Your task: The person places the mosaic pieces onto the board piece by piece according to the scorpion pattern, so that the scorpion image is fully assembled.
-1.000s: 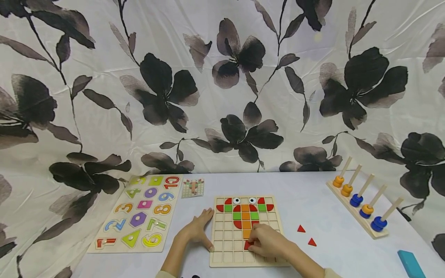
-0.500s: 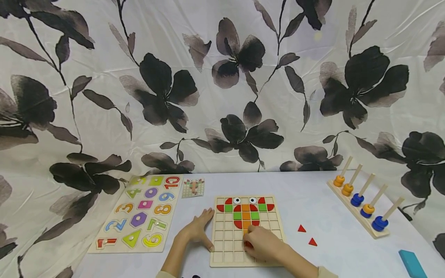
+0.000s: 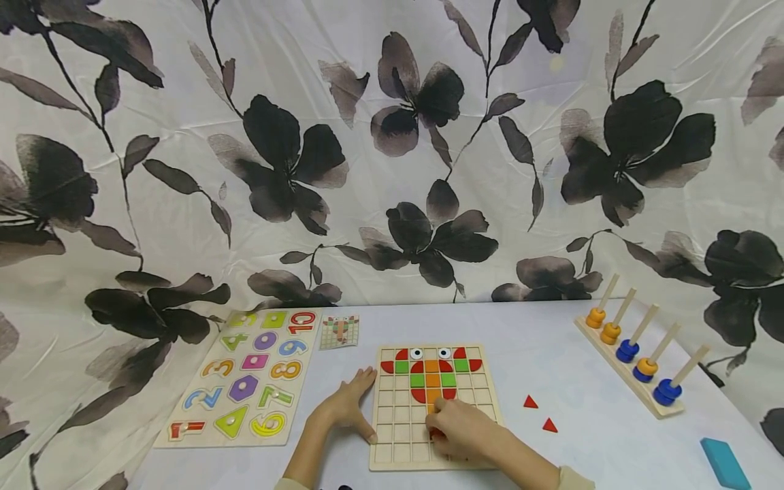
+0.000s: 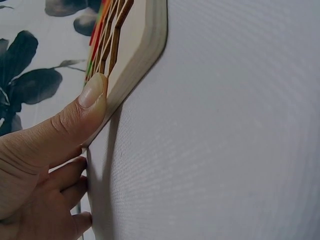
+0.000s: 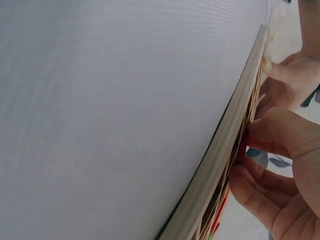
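A wooden grid board (image 3: 392, 456) lies on the table, with red, green and orange pieces and two eye pieces (image 3: 416, 354) set in its upper squares. Over its lower middle, my right hand (image 3: 462, 429) pinches a small red piece (image 5: 243, 145) between thumb and fingertips, right at the grid. The fingers mostly cover this piece, so its shape is hidden. My left hand (image 3: 348, 406) rests along the board's left side with fingers spread. In the left wrist view, its thumb (image 4: 92, 95) presses against the board's edge.
Two red triangles (image 3: 530, 402) lie right of the board. A number puzzle (image 3: 202, 435) is at left, beside a small pattern card (image 3: 339, 332). A peg stand with rings (image 3: 637, 374) and a teal block (image 3: 725, 463) are at the right. A floral cloth hangs behind.
My right hand has shifted slightly left over the board, covering more of the red piece in its fingers. The left hand stays in place.
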